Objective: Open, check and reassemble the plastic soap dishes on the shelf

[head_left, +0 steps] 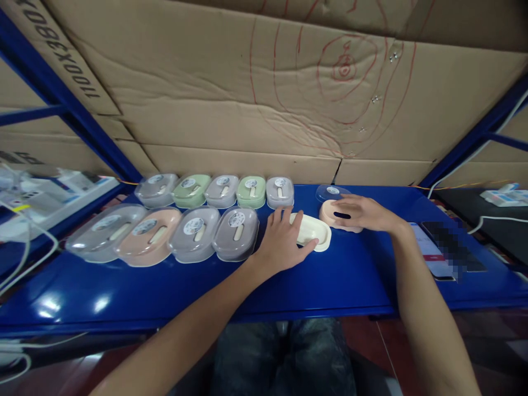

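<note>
A cream oblong dish (320, 231) with a recessed middle lies on the blue table. My left hand (281, 241) is over its left end, thumb on the near rim and fingers on the far side. To the right, my right hand (363, 212) has its fingers closed on a peach plastic box (327, 211), partly hidden under the hand, with a dark oval opening showing. Just behind it lies a clear lid (328, 192) with a round label.
Several lidded boxes in grey, green and peach, including a front grey box (236, 242), stand in two rows at the left. Phones (429, 250) lie at the right. Cardboard (206, 82) walls the back, between blue metal posts (94, 115).
</note>
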The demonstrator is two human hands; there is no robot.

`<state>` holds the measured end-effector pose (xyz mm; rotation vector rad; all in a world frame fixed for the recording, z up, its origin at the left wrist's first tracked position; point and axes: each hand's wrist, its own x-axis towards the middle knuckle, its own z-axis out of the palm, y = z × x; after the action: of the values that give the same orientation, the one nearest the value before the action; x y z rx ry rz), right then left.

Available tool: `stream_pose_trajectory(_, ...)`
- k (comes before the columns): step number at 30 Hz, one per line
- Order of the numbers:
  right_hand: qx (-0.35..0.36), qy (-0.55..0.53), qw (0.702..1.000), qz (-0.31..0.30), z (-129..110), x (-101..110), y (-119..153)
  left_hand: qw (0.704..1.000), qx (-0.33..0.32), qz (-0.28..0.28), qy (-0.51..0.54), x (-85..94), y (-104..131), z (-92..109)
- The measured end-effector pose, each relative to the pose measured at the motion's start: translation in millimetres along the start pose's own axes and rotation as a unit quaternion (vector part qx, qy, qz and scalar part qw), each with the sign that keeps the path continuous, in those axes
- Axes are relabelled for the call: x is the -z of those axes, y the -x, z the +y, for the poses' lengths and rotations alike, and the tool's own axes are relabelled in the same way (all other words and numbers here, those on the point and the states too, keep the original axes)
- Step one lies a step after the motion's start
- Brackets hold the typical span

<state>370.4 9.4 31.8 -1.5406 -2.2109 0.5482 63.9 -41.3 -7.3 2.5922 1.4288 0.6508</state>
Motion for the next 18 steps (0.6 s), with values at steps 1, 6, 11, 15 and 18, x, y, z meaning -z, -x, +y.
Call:
stream_pose_trajectory(1, -0.005, -0.002, 1.000, 0.005, -1.3, 0.4, 0.9, 1.000, -0.010, -0.006, 0.008, -1.1, 0.9, -1.1)
stream_pose_trajectory(6, -0.022, 0.011, 1.000, 0.014, -9.1, 3.8, 3.1, 0.999, -0.024, -0.034, 0.021, -7.4, 3.4, -5.9)
stream_pose_trajectory(11, -0.032, -0.003, 0.999, 0.018, -10.4, 5.8, 5.1, 0.999, -0.009, -0.041, 0.034, -9.0, 1.7, -7.2)
stream_pose_trajectory(15, -0.045, 0.010, 0.999, 0.014, -4.3, 5.5, 6.2, 0.997, 0.010, -0.059, 0.046, -8.1, -1.2, -8.3)
stream_pose_trajectory(18, -0.069, 0.038, 0.997, 0.011, 1.2, 5.0, 6.3, 0.997, 0.020, -0.060, 0.044, -6.7, -3.1, -9.1)
